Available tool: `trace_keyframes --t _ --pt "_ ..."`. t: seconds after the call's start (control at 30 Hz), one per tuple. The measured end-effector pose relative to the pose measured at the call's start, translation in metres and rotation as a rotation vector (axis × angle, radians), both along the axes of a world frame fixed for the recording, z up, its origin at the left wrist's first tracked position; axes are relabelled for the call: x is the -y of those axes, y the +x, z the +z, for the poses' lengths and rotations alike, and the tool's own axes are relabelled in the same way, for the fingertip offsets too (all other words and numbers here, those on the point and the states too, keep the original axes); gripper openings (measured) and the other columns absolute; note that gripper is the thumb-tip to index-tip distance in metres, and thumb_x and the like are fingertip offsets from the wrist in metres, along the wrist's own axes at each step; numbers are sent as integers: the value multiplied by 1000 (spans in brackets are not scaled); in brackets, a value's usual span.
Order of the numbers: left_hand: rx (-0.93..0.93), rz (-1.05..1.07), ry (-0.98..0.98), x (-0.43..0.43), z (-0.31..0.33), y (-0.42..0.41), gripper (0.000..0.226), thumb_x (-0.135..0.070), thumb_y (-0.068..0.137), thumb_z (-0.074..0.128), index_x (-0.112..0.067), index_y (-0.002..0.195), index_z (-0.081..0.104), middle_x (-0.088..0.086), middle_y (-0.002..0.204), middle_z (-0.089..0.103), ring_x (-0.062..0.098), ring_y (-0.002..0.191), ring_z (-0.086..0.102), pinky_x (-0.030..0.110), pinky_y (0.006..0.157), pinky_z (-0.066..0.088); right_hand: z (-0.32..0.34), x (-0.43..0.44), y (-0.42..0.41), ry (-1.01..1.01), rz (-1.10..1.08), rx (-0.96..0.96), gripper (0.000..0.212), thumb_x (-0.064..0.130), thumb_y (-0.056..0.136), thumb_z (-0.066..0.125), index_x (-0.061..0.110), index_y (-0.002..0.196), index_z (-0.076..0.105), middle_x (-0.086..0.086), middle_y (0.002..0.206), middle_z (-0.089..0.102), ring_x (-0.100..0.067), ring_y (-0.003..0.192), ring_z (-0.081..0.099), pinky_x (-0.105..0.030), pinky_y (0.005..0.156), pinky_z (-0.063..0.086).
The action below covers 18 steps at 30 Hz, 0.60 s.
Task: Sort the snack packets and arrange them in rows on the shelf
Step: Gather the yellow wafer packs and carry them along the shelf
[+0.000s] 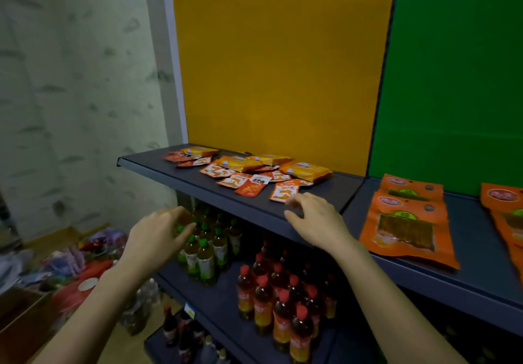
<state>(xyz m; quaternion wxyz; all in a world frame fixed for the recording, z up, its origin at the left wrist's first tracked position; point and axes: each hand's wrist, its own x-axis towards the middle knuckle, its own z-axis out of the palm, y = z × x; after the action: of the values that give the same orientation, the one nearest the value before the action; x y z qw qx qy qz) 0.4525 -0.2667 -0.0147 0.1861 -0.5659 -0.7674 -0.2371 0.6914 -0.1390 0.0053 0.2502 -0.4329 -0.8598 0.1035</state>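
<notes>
Snack packets lie unsorted in a loose heap on the dark shelf [181,178]: small orange-and-white sachets toward the front, larger yellow packets [307,169] behind them against the yellow backboard. The nearest sachet [284,191] lies at the heap's front edge, its long axis running roughly front to back. The right hand [314,219] hovers just in front of that sachet, fingers curled and parted, holding nothing. The left hand [157,236] hangs off the shelf's front edge, lower and well apart from the heap, likewise empty. Judgement: right hand is nearer; a short forward reach takes the sachet
</notes>
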Motion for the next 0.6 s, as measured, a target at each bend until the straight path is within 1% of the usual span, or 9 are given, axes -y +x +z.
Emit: trace_keyframes --t 0.17,0.3,0.37,0.43,0.57,0.6 --pt "66 36 1 -33 -12 -46 27 -41 90 51 -21 104 61 1 102 68 20 94 62 31 71 46 -4 -35 -36 -2 -80 -22 30 34 93 48 26 120 56 6 128 56 -18 119 51 -33 92 43" --pt "78 10 17 -78 -20 -74 25 -37 90 52 -18 102 61 1 102 67 21 95 61 30 69 43 -6 -72 -58 -11 -151 -50 31 34 92 48 26 121 56 4 131 55 -20 118 51 -35 92 43" --pt "98 -24 41 -106 -15 -90 23 -36 89 53 -18 99 61 1 101 66 20 93 60 30 68 46 -4 -94 -67 2 -192 -35 32 34 92 49 25 122 56 2 132 55 -20 120 51 -36 93 43" --pt "101 -69 47 -140 -6 -107 22 -36 88 54 -18 97 61 2 101 67 21 94 61 33 71 50 3 -116 -71 25 -260 -22 33 34 92 50 24 123 56 1 132 55 -20 119 51 -36 92 44" --pt "95 -126 32 -198 9 -128 28 -38 89 53 -18 107 61 3 109 65 22 102 60 34 77 47 16 -154 -74 38 -414 -11 37 35 92 51 20 125 54 -3 128 57 -22 113 54 -34 82 46" --pt "100 -142 32 -211 12 -132 30 -38 89 53 -17 109 61 3 111 65 22 103 59 34 77 46 19 -162 -74 43 -445 -6 37 34 92 51 19 126 54 -4 127 57 -23 112 54 -35 83 47"
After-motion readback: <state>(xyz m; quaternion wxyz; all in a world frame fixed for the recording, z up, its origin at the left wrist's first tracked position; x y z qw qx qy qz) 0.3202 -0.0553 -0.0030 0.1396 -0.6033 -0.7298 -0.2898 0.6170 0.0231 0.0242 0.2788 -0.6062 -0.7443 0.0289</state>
